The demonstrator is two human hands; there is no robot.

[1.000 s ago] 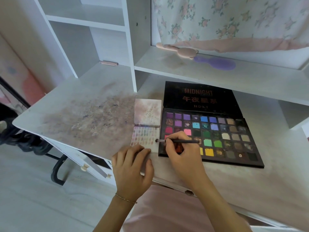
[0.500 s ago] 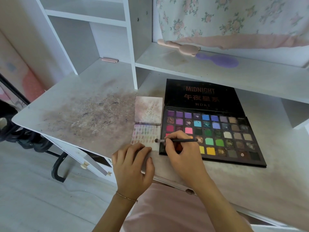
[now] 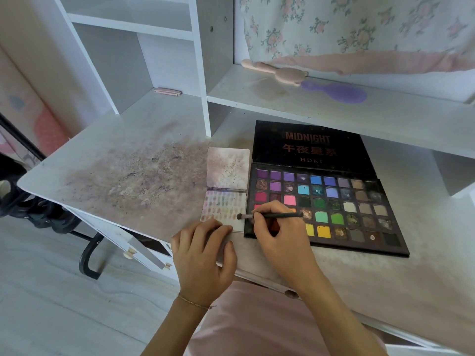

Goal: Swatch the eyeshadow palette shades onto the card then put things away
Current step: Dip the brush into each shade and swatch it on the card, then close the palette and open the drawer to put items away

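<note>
A stained white bench (image 3: 123, 160). Near its front edge, the left hand (image 3: 203, 255) rests with curled fingers on the near end of a swatch card (image 3: 226, 205). Just right, the right hand (image 3: 277, 235) pinches a brush (image 3: 272, 215), tip on the card's right edge. The open palette (image 3: 341, 201) lies touching the card's right side, lid far.

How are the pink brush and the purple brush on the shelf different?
The pink brush has little ears on its head; the purple brush has a plain oval head. The pink brush lies further back and to the left, the purple brush nearer the front. Both lie flat on the white shelf.
</note>
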